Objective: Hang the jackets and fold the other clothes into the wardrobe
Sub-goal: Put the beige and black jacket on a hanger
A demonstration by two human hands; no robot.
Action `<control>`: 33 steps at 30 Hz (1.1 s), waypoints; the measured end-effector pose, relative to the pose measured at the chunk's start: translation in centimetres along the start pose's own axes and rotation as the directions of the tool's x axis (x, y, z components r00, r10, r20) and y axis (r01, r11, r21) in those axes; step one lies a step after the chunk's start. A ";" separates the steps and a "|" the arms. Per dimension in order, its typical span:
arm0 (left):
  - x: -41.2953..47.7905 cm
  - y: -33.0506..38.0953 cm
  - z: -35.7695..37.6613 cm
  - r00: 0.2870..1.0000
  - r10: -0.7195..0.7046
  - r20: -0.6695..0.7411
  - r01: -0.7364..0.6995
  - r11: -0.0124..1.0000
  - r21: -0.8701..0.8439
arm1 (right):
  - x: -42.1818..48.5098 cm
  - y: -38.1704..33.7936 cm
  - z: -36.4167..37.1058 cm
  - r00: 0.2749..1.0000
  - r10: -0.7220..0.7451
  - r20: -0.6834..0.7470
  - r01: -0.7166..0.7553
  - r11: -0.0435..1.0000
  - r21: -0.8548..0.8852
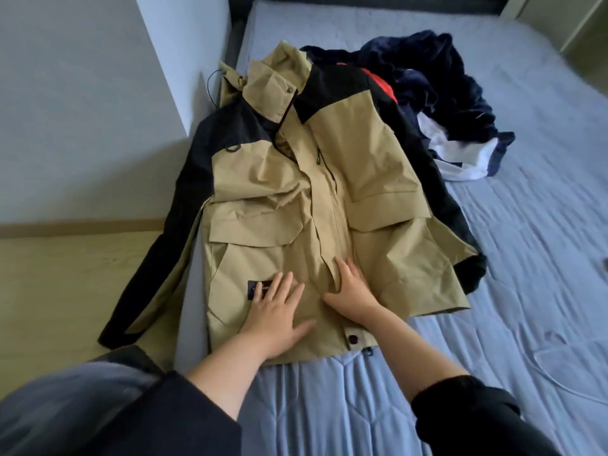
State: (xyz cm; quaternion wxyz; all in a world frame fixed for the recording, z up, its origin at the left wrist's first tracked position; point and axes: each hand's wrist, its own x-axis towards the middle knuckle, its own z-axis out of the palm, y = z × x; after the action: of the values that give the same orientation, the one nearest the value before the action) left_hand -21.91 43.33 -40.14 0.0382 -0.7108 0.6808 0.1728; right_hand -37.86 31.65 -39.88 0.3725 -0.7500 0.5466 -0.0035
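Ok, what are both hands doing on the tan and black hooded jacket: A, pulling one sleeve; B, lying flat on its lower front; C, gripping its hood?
B: the left hand and right hand rest with straight fingers on the lower front of the tan and black hooded jacket.

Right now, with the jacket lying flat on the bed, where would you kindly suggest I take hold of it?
Probably by its two black shoulders, coming in from each side of the collar. The jacket lies front up and closed, collar farthest away, so lifted there it should hang straight.
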 end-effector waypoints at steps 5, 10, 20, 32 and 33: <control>-1.0 1.6 -0.6 0.975 0.198 0.103 -0.214 0.961 0.178 | -4.0 -0.8 1.2 0.960 0.076 -0.271 -0.124 0.978 -0.166; -1.2 2.0 -2.8 0.990 0.097 -0.103 -0.092 0.994 0.054 | -4.9 0.7 -2.8 0.862 0.324 -0.390 -0.243 0.939 0.243; -2.2 -0.8 -4.6 0.968 -0.056 -0.244 -0.064 0.887 -0.458 | -7.1 6.1 -7.8 0.571 0.475 -0.669 -0.126 0.856 0.501; -2.1 5.2 -4.1 0.999 -0.018 -0.036 -0.012 0.722 -0.692 | -3.5 11.0 -13.6 0.645 0.728 -0.234 -0.413 0.588 0.695; -1.7 5.7 -4.7 1.000 -0.005 -0.013 -0.005 0.716 -0.698 | -3.4 11.0 -15.1 0.642 0.723 -0.255 -0.443 0.622 0.646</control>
State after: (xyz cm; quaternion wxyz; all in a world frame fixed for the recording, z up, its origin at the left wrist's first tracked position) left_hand -26.61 43.17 -34.24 -0.2371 -0.6740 0.5657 0.4117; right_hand -54.48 24.71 -33.80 0.3891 -0.3601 0.8193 -0.2185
